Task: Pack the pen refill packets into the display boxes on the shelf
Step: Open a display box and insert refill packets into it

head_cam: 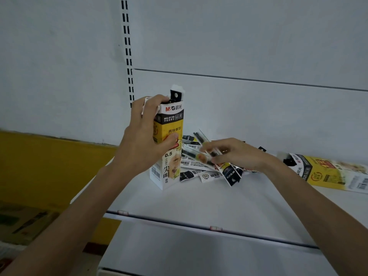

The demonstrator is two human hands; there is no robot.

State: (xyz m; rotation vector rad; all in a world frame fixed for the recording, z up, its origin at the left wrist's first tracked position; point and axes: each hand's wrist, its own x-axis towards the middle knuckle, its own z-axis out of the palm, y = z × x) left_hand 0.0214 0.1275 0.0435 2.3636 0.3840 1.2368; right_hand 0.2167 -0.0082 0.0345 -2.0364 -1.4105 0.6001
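The white shelf point(199, 202) fills the lower half of the frame. At the right edge a second display box point(328, 172) lies on its side. Centre frame, the upright display box point(171, 156) stands on the shelf with the left hand point(147, 140) wrapped round its upper part, fingers gripping and thumb across the yellow front. Just right of it, the right hand point(237, 154) sits over the loose pile of pen refill packets point(199, 172). Its fingers are curled and seem to be pinching a few, but they're blurry. One hang tab point(176, 95) pokes out of the box top. The packets look light, flat, slick and bendy, so I'd pinch them near the stiffer header end. I'd also keep that tall, tippy box steadied.
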